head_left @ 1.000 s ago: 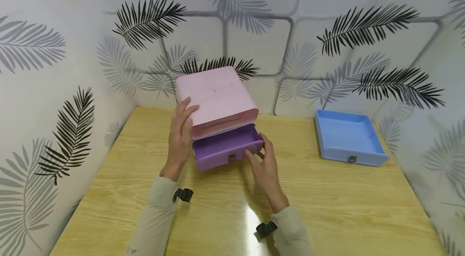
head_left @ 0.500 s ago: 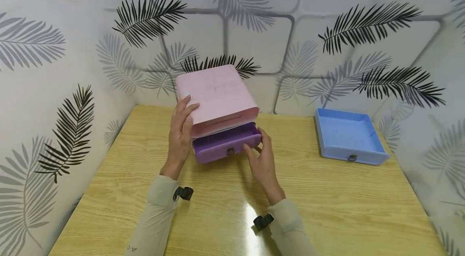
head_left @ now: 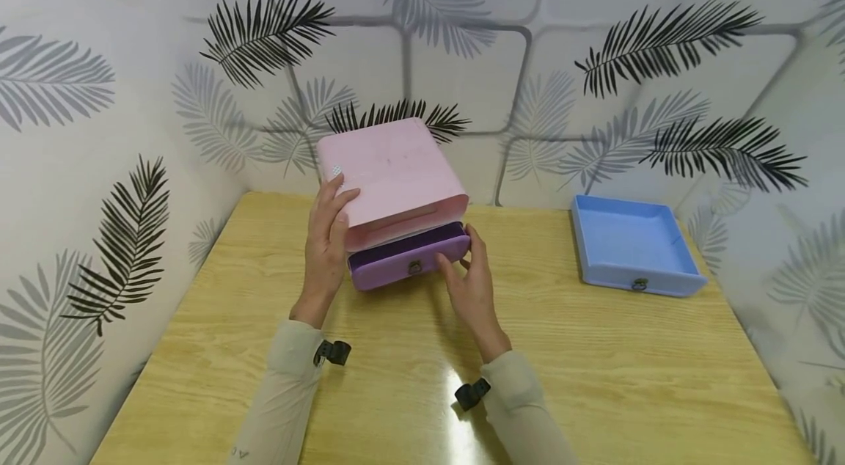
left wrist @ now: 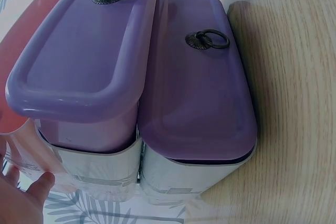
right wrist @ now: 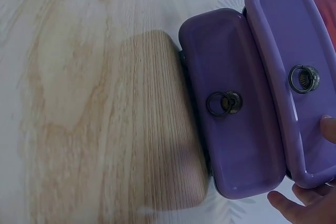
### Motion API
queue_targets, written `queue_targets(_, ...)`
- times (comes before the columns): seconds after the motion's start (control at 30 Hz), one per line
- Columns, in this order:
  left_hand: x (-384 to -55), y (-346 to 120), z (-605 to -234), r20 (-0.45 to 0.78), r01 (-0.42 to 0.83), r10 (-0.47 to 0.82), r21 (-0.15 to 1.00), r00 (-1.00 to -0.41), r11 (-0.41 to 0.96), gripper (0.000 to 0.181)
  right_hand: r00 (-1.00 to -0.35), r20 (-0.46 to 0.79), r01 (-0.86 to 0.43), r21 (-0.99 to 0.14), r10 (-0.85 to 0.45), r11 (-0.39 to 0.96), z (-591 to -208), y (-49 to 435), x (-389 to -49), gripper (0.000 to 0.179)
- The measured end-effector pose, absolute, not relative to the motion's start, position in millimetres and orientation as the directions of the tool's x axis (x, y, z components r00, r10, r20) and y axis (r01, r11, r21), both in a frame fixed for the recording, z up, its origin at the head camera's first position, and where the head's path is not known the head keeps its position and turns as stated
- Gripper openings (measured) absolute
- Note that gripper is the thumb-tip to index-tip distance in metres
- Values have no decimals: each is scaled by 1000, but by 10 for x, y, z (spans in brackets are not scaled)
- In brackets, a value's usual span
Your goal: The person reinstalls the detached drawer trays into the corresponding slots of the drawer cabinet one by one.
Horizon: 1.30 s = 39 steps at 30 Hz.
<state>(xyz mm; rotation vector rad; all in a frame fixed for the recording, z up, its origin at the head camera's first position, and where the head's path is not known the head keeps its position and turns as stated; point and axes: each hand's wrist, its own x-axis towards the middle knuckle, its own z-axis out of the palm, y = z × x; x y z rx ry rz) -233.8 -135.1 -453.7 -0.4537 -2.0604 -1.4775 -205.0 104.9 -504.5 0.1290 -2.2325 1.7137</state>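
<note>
A pink drawer case (head_left: pixel 396 171) stands on the table with an open slot at its front. Below that slot a purple drawer (head_left: pixel 405 268) juts out a little, its dark ring pull on the front. My left hand (head_left: pixel 323 252) rests on the case's left side, fingers reaching over the top edge. With thumb on the front and fingers behind its right end, my right hand (head_left: pixel 472 296) pinches the purple drawer. Both wrist views show a second purple drawer (left wrist: pixel 202 87) beneath it, pushed in; the head view hides that one.
To the right on the wooden table (head_left: pixel 614 370) sits a loose blue drawer (head_left: pixel 637 238) with a ring pull. A patterned wall (head_left: pixel 462 83) stands right behind the case and along both sides of the table.
The purple drawer has slid further into the case, and my right hand has moved inward with it. My left hand stays in place on the case.
</note>
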Motion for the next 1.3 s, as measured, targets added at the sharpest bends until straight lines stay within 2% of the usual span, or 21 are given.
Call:
queue_targets(1.0,-2326,-1316,-4534,613,570,-41,756,-789,322,39,-924,325,-239,-902,201,358,-5076,1016,-2170,62)
queue_targets(1.3,-2309,-1334,-4525,616,576,-47,758,-786,306,38,-927,302,-219,-917,222,332,-5075,985,-2221,58)
